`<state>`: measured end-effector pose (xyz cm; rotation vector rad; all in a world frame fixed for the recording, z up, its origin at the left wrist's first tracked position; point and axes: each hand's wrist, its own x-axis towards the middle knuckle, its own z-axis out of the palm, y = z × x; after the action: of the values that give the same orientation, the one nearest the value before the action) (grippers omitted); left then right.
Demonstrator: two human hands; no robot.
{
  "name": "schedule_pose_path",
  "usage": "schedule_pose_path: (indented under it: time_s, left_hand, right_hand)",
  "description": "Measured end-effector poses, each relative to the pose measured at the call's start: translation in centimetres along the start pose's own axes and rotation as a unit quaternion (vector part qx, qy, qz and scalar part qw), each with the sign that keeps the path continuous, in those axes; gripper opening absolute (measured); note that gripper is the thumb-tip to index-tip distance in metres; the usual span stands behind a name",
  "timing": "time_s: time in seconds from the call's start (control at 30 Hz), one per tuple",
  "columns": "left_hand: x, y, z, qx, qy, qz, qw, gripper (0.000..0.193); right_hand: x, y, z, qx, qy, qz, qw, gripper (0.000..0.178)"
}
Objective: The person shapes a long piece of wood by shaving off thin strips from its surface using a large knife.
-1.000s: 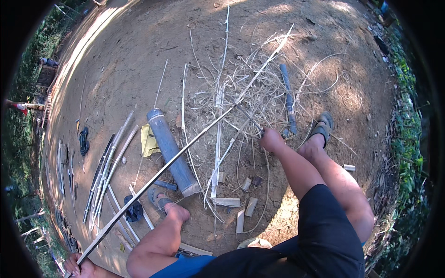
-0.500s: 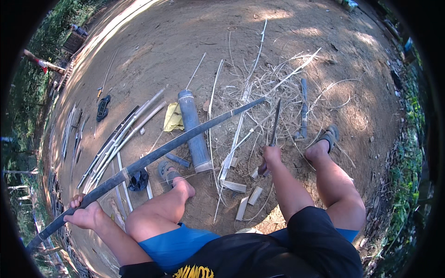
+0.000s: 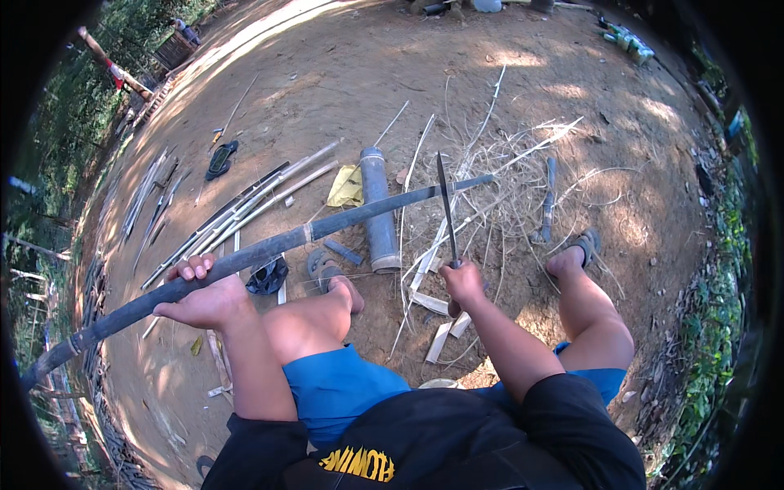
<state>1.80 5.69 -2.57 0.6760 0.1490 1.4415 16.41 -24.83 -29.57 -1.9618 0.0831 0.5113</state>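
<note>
Brown earth ground point(image 3: 318, 98) carries a thick grey tube point(image 3: 376, 177); left of it lie a yellow sheet point(image 3: 346, 189) (rather creased) and long poles point(image 3: 269, 198), right of it tangled pale strips point(image 3: 516, 173).

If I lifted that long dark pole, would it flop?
The long dark pole is probably fairly stiff: it reaches far past the left hand without obvious sagging. It may be light for its length, since only that hand visibly supports it. Its slimmer-looking far end might flex more.
</note>
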Motion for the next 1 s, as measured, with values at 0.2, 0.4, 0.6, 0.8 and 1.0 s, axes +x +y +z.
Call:
schedule_pose_path:
  time_s: [0.2,0.4,0.6,0.8,1.0]
  left_hand:
    - [-0.6,3.2,0.9,-0.081,-0.111,-0.005,0.99,0.073]
    - [0.9,8.8,0.5,-0.157,-0.279,-0.007,0.947,0.061]
    - [0.7,14.2,1.4,-0.208,-0.324,0.0,0.923,0.044]
    - [-0.9,16.2,2.4,-0.265,-0.329,-0.001,0.907,0.031]
    - [-0.3,17.2,3.1,-0.347,-0.383,-0.063,0.854,0.023]
  right_hand:
    - [-1.9,-2.1,-0.5,0.102,0.025,-0.042,0.994,0.032]
    - [-3.5,-5.6,-1.4,0.118,0.079,-0.063,0.988,0.051]
    - [-5.7,-9.8,-2.3,0.162,0.096,-0.098,0.977,0.037]
    - [-8.5,-13.3,-3.0,0.339,0.074,-0.069,0.935,0.045]
    - [-9.5,-16.9,-3.7,0.54,0.066,-0.094,0.834,0.03]
